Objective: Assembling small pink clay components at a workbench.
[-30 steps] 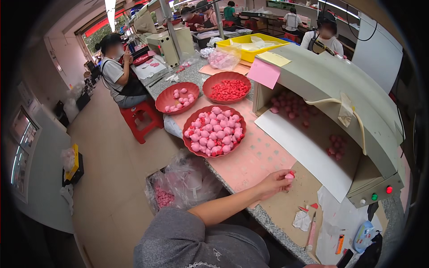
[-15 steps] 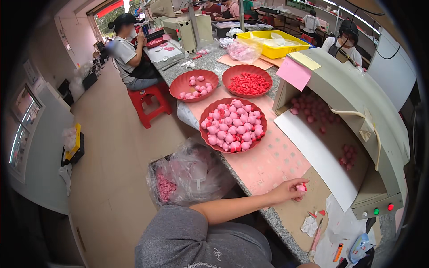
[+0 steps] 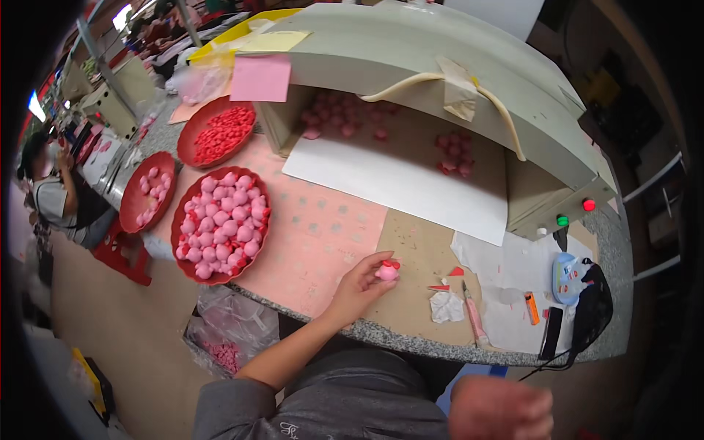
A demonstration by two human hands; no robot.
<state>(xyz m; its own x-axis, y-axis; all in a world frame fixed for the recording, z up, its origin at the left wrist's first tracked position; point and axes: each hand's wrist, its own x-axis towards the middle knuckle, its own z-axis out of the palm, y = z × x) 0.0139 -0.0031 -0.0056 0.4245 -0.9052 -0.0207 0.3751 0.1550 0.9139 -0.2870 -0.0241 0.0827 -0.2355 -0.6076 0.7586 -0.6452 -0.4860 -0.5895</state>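
Note:
Between thumb and fingertips, my left hand [image 3: 359,288] pinches a small pink figure [image 3: 387,270] with red parts, just above the brown board [image 3: 411,304] near the bench edge. My right hand [image 3: 501,408], smeared by motion, shows low in the picture, in front of the bench; its fingers cannot be made out. Right of the left hand lie a crumpled white tissue [image 3: 446,306], a pink-handled craft knife [image 3: 473,314] and small red scraps [image 3: 438,287]. To the left, a large red bowl [image 3: 177,233] is heaped with similar pink figures.
A beige oven-like machine [image 3: 381,44] stands behind, with pink pieces inside and a white sheet [image 3: 396,194] at its opening. Two more red bowls [image 3: 181,143] hold red and pink pieces. An orange lighter [image 3: 532,308] and black bag [image 3: 592,304] lie at right. A person sits far left.
My view has swung right, bringing the machine and right end of the bench nearer the middle. My right hand has come into sight. The left hand still holds the pink figure.

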